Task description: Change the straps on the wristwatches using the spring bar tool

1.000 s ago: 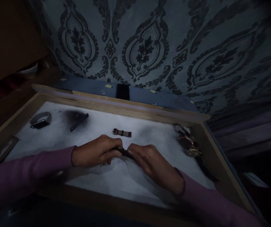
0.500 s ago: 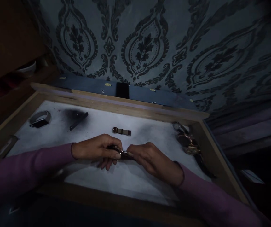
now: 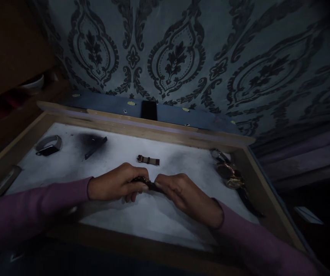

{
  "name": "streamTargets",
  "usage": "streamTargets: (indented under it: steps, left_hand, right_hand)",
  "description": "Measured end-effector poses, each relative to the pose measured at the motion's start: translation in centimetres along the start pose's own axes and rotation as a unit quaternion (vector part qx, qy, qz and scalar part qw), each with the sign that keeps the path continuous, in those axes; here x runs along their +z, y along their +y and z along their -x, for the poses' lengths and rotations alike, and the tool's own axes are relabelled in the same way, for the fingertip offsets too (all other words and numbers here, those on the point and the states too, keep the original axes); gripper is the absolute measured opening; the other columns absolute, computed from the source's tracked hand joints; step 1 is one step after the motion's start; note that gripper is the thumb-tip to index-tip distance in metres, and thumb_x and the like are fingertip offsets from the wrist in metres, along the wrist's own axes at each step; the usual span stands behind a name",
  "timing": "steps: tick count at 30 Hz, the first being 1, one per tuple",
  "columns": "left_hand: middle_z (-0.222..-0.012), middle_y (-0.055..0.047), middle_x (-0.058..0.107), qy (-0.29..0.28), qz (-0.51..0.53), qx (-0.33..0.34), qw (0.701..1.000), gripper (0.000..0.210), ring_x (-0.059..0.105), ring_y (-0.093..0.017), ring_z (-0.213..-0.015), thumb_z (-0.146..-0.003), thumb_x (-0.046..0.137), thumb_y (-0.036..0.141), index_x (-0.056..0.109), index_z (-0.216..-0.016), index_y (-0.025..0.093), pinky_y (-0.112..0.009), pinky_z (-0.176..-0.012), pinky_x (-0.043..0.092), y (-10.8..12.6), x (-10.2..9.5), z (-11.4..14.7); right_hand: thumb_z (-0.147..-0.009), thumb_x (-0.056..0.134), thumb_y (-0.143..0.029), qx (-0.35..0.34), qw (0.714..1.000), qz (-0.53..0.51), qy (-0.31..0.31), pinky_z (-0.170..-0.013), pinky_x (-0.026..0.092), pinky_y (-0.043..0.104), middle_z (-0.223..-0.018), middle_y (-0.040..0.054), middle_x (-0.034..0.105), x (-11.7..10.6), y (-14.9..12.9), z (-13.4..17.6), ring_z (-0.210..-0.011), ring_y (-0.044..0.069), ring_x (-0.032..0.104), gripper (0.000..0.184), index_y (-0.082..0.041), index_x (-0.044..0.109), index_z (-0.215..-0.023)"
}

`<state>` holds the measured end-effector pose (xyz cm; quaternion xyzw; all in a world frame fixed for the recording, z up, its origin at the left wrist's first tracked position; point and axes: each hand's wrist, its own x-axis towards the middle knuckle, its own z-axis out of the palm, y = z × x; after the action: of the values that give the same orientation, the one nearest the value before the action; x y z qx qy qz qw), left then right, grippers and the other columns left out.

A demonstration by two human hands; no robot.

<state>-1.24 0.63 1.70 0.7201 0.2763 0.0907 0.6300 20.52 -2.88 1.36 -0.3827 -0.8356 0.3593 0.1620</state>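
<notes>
Between my two hands is a dark wristwatch, held above the white sheet. My left hand is closed round the watch case, thumb on top, and covers most of it. Thumb and fingers of my right hand pinch the dark strap on the other side. Just beyond my fingers a short loose watch strap with a buckle lies flat on the sheet. The dial of the held watch cannot be made out.
A wooden rim surrounds the sheet. At left lie a smartwatch and a thin dark tool. Several watches lie along the right side. A black phone-like object rests on the blue surface behind the rim.
Both hands keep their grip on the watch. The case has tilted slightly in my left hand, and the fingers below have curled in a little. The other things have stayed put.
</notes>
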Motion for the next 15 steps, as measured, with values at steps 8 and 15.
streamTargets:
  steps: [8, 15]
  left_hand:
    - [-0.054, 0.005, 0.052, 0.001, -0.026, -0.01, 1.0, 0.019, 0.053, -0.008, -0.045, -0.095, 0.047, 0.03, 0.057, -0.095, 0.014, -0.015, -0.045, 0.041, -0.4, 0.6, -0.1]
    - [-0.061, 0.004, 0.052, 0.053, 0.0, -0.046, 0.998, 0.034, 0.044, -0.006, -0.038, -0.094, 0.042, 0.047, 0.051, -0.083, 0.016, -0.015, -0.035, 0.031, -0.9, 2.2, -0.6]
  right_hand:
    - [-0.101, 0.03, -0.028, 0.04, 0.999, -0.019, -0.028, -0.053, 0.032, 0.022, -0.058, -0.0028, 0.046, 0.4, 0.4, -0.2, -0.05, 0.011, 0.045, 0.034, -0.02, 0.045, -0.071]
    - [-0.098, 0.036, -0.024, 0.082, 0.996, -0.028, -0.023, -0.058, 0.036, 0.022, -0.062, -0.002, 0.052, 1.0, -0.2, 0.1, -0.058, 0.012, 0.051, 0.024, -0.02, 0.049, -0.078]
